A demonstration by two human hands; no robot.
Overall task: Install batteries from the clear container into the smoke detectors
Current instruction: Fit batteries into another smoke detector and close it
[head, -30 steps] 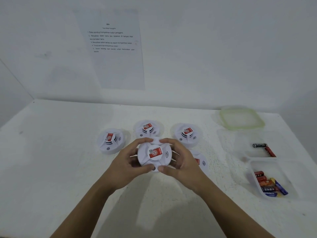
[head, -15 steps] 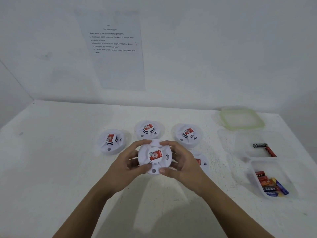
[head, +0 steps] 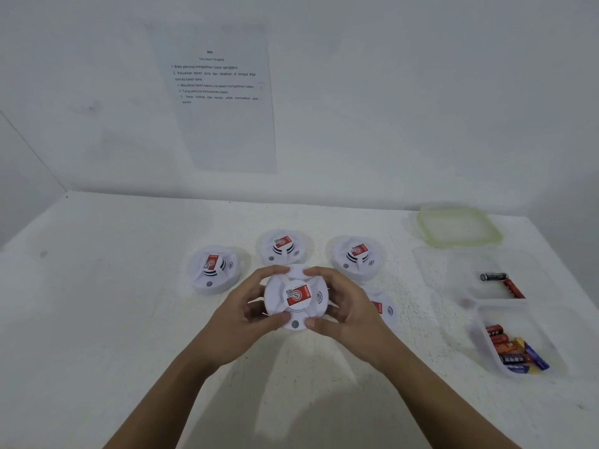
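Note:
I hold a round white smoke detector (head: 296, 298) with a red label above the table, face up. My left hand (head: 240, 315) grips its left rim and my right hand (head: 348, 311) grips its right rim, fingers curled round the edge. Three more detectors lie behind it: one at the left (head: 214, 268), one in the middle (head: 283, 247) and one at the right (head: 356, 257). Another detector (head: 384, 307) lies partly hidden behind my right hand. A clear container (head: 486, 322) at the right holds several red and blue batteries (head: 513, 350).
A second clear container (head: 453, 270) behind the first holds a black battery (head: 493, 276) and a red one (head: 513, 288). A clear lid with a green rim (head: 458, 226) lies at the back right. An instruction sheet (head: 217, 98) hangs on the wall. The white table (head: 97, 303) ends at the wall.
The held detector has turned a little between my hands, its grey button now at the near edge. My fingers have shifted along the rim. Nothing else has moved.

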